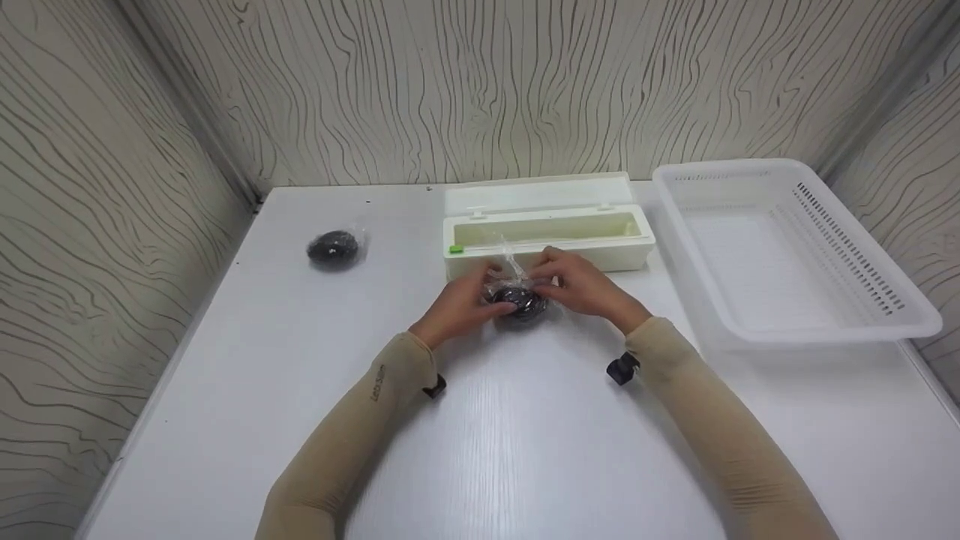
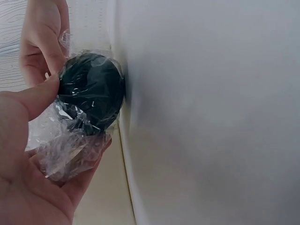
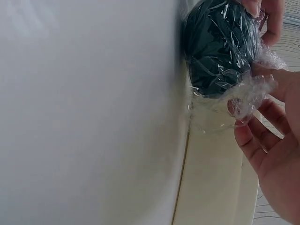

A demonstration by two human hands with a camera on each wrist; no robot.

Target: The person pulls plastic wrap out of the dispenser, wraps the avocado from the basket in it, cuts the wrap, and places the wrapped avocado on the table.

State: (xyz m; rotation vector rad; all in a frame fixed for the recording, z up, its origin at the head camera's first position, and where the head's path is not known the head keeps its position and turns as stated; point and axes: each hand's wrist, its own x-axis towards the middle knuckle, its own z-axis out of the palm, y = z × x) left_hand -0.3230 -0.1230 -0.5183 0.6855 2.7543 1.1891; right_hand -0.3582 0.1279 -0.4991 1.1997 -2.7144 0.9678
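Observation:
A dark, rounded item in clear plastic wrap rests on the table just before the long white box. My left hand holds its left side, with the thumb on the item and the fingers around the bunched wrap. From the right, my right hand pinches the loose plastic wrap at the item's side. In both wrist views the dark surface shows through creased film. A twisted strand of film rises between the hands in the head view. The item's exact kind cannot be told.
The long white box stands behind the hands, its lid raised and a green slider on its front edge. A second wrapped dark item lies at the left. On the right stands a white plastic basket.

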